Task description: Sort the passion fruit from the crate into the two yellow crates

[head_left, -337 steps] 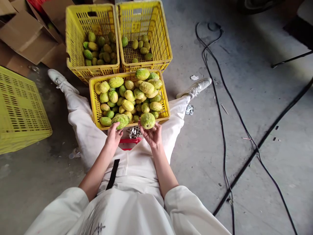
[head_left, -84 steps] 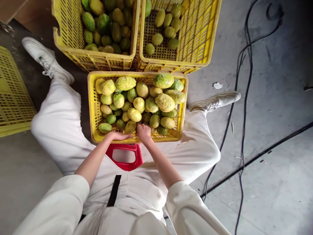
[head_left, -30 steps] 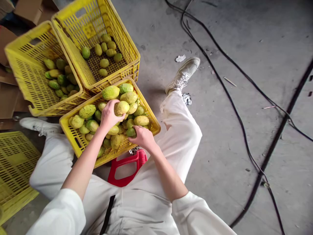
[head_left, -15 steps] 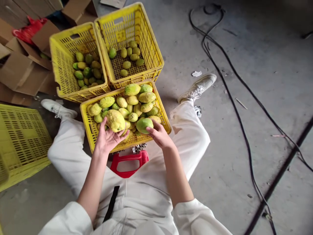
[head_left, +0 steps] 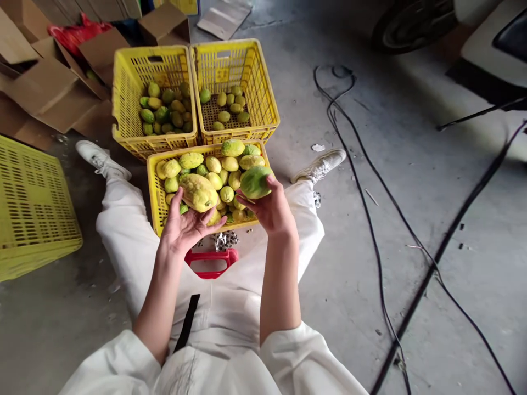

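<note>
My left hand [head_left: 181, 227] cradles a large, bumpy yellow citrus fruit [head_left: 200, 193], palm turned up beneath it. A smoother green citrus fruit [head_left: 254, 182] is in my right hand [head_left: 279, 211], gripped between thumb and fingers. Both fruits are held above a shallow yellow crate [head_left: 242, 224] between my legs, filled with yellow and green fruit. Behind it stand two deeper yellow crates side by side: the left crate [head_left: 125, 104] has many greenish fruits, and the right crate [head_left: 265, 90] has several scattered on its bottom.
Another yellow crate [head_left: 37, 219] stands at my left. Opened cardboard boxes [head_left: 53, 96] and a red plastic bag [head_left: 78, 34] lie behind it. A red handle-like piece [head_left: 209, 256] is between my thighs. Black cables [head_left: 373, 241] cross the floor at right, near a parked scooter [head_left: 486, 55].
My right hand has lifted the green fruit up from the pile and turned so its palm faces inward. My left hand still holds the yellow fruit. The view has shifted, showing the scooter.
</note>
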`<move>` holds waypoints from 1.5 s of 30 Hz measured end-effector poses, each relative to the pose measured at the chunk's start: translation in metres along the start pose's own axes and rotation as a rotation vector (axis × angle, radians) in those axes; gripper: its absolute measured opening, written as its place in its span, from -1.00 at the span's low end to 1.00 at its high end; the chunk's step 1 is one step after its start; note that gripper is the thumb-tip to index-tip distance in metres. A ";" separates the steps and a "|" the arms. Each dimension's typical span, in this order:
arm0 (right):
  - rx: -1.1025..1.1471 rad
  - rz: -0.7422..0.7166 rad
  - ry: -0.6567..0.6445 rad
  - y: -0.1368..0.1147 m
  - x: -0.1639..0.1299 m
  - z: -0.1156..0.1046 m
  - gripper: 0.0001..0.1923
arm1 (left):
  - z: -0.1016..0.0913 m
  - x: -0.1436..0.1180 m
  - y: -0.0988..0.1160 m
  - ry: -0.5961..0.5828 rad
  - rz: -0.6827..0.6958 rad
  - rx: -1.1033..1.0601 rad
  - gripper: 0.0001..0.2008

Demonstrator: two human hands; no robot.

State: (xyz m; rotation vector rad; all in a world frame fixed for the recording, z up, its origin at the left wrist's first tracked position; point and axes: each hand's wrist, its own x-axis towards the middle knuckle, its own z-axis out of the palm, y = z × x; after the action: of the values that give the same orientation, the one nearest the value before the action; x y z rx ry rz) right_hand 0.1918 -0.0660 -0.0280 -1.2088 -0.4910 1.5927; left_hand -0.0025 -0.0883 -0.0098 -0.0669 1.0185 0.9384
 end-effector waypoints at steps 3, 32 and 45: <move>-0.063 -0.090 0.029 -0.009 -0.010 0.007 -0.55 | 0.000 -0.010 -0.001 -0.019 0.043 0.004 -0.51; -0.241 -0.244 -0.038 0.036 -0.042 0.019 -0.42 | -0.024 -0.021 -0.003 0.090 0.479 0.089 -0.64; -0.021 -0.160 -0.082 0.045 -0.039 0.028 -0.47 | -0.020 -0.028 -0.008 0.105 0.584 0.195 -0.60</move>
State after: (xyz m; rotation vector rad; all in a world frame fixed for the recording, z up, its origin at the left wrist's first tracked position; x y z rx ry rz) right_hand 0.1446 -0.1109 -0.0344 -1.0950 -0.6420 1.5075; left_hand -0.0162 -0.1201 -0.0034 0.3657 1.2513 1.3663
